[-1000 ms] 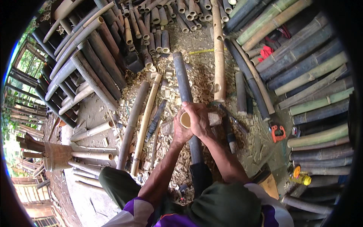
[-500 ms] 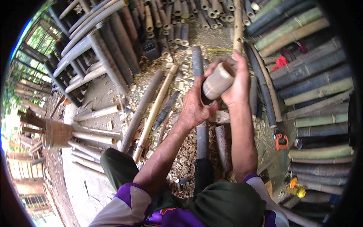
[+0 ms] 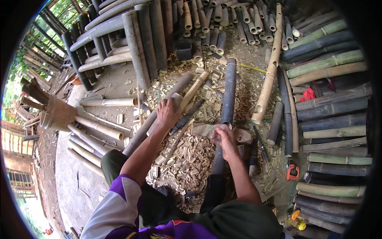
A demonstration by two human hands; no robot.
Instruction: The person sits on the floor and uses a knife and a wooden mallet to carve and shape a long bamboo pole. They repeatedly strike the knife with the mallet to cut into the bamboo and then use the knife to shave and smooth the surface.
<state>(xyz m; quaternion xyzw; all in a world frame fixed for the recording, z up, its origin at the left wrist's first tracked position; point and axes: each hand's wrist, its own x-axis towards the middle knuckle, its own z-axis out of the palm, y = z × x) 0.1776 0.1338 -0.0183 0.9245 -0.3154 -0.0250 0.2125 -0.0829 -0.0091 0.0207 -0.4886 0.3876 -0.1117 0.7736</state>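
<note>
Currently, left fingers (image 3: 163, 106) clamp a bamboo tube (image 3: 178, 98); right fingers (image 3: 221, 133) curl, their hold unclear.

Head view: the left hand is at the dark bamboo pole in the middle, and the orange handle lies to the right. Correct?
Not quite: the head view shows the right hand at the dark bamboo pole; the left hand is at a short pale bamboo piece. The orange handle does lie to the right.
</note>
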